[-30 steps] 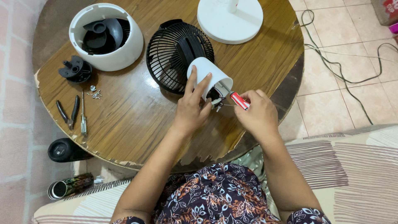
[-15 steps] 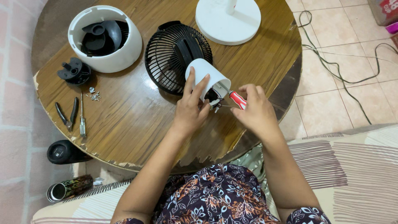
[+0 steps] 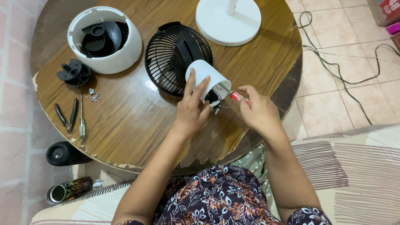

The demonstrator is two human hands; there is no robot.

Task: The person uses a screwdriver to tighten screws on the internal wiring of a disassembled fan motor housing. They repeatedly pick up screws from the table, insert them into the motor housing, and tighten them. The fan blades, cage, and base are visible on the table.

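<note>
Near the table's (image 3: 125,125) right edge, the left hand (image 3: 192,111) still grips the white motor housing (image 3: 207,79), fingers spread over it. The right hand (image 3: 257,111) pinches a red-handled screwdriver (image 3: 236,97), now nearer the housing's open end. The black grille (image 3: 166,62) lies behind.

- A round wooden table (image 3: 125,125) with a glossy brown grain fills the middle; its near edge is chipped and ragged.
- Beige square floor tiles (image 3: 333,108) lie to the right, with thin dark cables (image 3: 333,62) snaking across them.
- Pinkish tiles (image 3: 16,104) run down the left side.
- A striped beige and brown cushioned seat (image 3: 358,179) sits at lower right.
- Even, soft light throws only faint shadows.
</note>
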